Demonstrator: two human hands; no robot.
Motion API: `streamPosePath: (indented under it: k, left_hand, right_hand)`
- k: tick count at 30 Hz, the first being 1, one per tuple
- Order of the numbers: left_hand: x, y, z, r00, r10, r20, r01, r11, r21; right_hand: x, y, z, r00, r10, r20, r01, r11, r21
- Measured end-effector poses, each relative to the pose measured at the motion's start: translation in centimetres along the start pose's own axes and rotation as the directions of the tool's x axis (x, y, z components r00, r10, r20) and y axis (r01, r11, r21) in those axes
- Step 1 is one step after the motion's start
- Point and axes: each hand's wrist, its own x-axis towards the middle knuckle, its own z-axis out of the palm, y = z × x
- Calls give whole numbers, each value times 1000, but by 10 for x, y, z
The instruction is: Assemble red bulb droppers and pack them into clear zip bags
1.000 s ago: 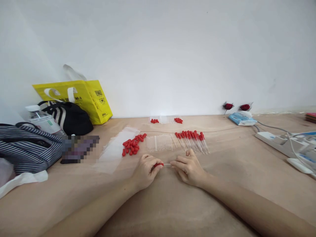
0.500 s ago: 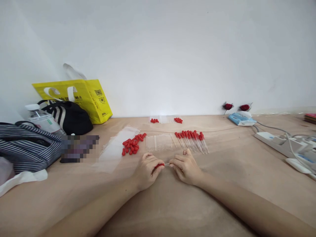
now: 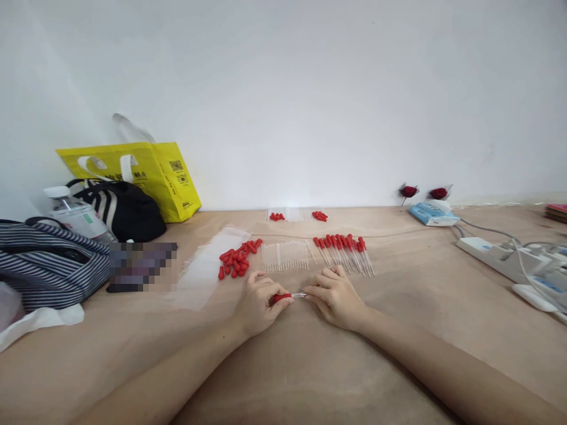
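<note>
Centre of frame, just below the middle: left hand [image 3: 262, 302] pinching a red rubber bulb [image 3: 282, 297] between thumb and fingers. Right hand [image 3: 333, 297] pinching a clear tube [image 3: 298, 294] by its right end; the tube's left end meets the bulb, both lying roughly level. Whether the tube sits inside the bulb: cannot tell.

Above the left hand, a loose heap of red bulbs [image 3: 237, 260], partly against a clear plastic bag [image 3: 212, 265]. Mid-frame, between the hands and the wall, a row of clear tubes [image 3: 286, 255] side by side. Right of it, a fan of bulb-topped tubes [image 3: 348, 251], red ends up-frame. Farther back, two small red clusters [image 3: 277, 217] near the wall.

Left edge: striped bag [image 3: 53, 262], bottle [image 3: 80, 215], black bag [image 3: 133, 212], yellow bag [image 3: 177, 183]. Right: tissue pack [image 3: 433, 213], power strip [image 3: 500, 255]. All on a light brown tabletop [image 3: 310, 366].
</note>
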Motion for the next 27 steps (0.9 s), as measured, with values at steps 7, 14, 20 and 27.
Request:
streamPosePath:
  k: [7,14,20,27]
  left_hand:
    - [2,-1,0,998,-68,-14,68,998,1]
    - [5,-5,0,964,-230,-130,241,967,79]
    - [6,-5,-1,979,-194,-65,200,974,110]
    - [6,-4,1,976,-212,-54,217,969,121]
  right_hand:
    - [2,0,-1,999,22,30,-22,1000,-3]
    - [23,42,0,792,609,-53,-609,779,-148]
    - [40,62,11,608,791,-58,-775,577,-257]
    - [39,59,14,623,782,6,-748,597,-291]
